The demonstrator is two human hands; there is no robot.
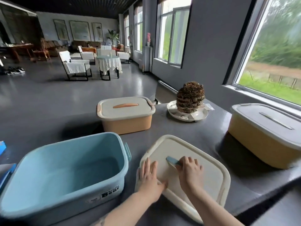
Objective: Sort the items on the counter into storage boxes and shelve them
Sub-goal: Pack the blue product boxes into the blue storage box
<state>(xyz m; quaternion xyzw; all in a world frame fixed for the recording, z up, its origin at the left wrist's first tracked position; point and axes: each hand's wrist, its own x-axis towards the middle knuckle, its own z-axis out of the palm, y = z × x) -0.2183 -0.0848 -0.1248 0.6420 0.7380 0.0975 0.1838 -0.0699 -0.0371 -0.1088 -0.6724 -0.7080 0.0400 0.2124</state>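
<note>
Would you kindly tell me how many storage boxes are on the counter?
3: an open blue box at near left, a lidded orange box behind it, and a lidded yellow box at right.

Daylight only, entering through the big window (275, 51) at 2 o'clock and the row of windows (172, 35) at 12–1 o'clock. Counter (195, 132) evenly lit, mid-bright. Far room at 10–11 o'clock dim; ceiling almost black. Soft shadows fall toward 9 o'clock: dark patch beside the orange box (126, 114), another under the yellow box (267, 136). Faint sheen on the floor (65, 95), no hard glare. Greenery outside slightly washed out and smeared. Strong wide-angle bowing: window frames lean, counter edge curves. Motion blur at 3–5 o'clock and along the bottom edge; overall sharpness soft, compression visible.
</note>
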